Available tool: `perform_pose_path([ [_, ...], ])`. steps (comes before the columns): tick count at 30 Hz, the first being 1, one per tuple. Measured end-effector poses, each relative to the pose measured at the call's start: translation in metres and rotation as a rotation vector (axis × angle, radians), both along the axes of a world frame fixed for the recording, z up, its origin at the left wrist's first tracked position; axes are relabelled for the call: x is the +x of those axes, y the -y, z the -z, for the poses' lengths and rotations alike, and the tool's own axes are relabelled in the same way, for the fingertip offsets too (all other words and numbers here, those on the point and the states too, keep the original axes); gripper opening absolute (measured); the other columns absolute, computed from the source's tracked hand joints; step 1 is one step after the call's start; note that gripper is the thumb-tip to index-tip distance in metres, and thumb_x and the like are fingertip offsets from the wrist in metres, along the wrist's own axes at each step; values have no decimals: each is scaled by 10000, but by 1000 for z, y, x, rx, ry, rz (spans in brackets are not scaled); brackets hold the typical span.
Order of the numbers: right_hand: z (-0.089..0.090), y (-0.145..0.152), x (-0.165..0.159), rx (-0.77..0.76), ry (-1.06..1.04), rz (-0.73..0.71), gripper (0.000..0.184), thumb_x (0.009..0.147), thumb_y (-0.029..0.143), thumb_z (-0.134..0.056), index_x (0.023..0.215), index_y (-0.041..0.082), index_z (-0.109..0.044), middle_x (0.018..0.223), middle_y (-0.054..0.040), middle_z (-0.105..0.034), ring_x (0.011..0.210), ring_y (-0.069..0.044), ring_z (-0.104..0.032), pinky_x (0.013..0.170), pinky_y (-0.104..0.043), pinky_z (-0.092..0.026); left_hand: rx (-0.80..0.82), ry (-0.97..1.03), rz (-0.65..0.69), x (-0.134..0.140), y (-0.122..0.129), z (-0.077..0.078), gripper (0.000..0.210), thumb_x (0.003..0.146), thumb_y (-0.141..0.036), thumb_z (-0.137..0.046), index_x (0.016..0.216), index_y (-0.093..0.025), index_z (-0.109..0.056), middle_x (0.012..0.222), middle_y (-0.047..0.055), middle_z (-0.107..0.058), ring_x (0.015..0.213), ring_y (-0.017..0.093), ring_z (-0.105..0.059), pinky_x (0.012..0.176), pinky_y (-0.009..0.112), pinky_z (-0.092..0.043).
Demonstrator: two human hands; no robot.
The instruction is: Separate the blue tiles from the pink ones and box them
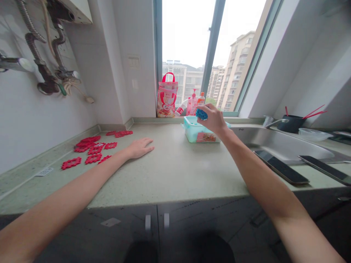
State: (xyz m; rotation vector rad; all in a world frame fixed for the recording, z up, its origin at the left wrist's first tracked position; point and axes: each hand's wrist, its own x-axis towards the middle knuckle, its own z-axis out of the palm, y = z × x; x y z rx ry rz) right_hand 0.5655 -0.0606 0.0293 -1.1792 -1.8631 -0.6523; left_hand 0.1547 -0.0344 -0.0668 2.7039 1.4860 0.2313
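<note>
Grip of the right hand (215, 118) is drawn nearly closed, its thumb and fingers pinching a small blue piece (202, 114) with a bumpy surface. That piece is held up at the top of a pale turquoise box (193, 136), which stands near the back edge of the counter (175, 175), just left of the sink (276, 140). Whether the piece touches the rim cannot be told from this angle. Some blue shows through the box's wall, and a picture label (206, 137) covers part of its front.

Grip of the left hand (139, 147) is loose and spread: it lies palm down on the counter, fingers stretched toward the box, thumb apart from them, pinching nothing. Close to its wrist, toward the counter's back left corner, lie flat red pieces (66, 164) with toothed edges, some overlapping in a pile and others separate. A small white card (44, 172) lies by the left edge.

Two dark phones, one (282, 167) nearer the box and the other (325, 168) farther right, lie along the counter's front edge beside the sink.
</note>
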Motion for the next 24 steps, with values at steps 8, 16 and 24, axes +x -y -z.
perform_pose_path([
  [8, 19, -25, 79, -114, -170, 246, 499, 790, 329, -731, 1282, 251, -763, 1174, -123, -747, 1010, -326, -701, 914, -466, -551, 9, 8, 3, 0, -2, 2, 803, 974, -683, -327, 1561, -165, -509, 1664, 157, -460, 1543, 317, -415, 1276, 448, -301],
  [16, 20, -33, 86, -242, -173, 203, 612, 794, 423, -782, 1378, 247, -727, 1237, -139, -755, 1115, -349, -698, 999, -500, -542, 0, 6, -2, 0, 0, 0, 783, 973, -683, -334, 1561, -196, -508, 1673, 140, -451, 1546, 315, -413, 1279, 452, -302],
  [24, 17, -23, 62, -104, -82, 151, 432, 938, 528, -653, 1236, 240, -776, 1243, -130, -749, 1129, -340, -697, 973, -460, -538, 0, 2, 10, 1, -1, 1, 829, 973, -683, -320, 1570, -135, -495, 1669, 166, -447, 1542, 321, -414, 1284, 458, -297],
])
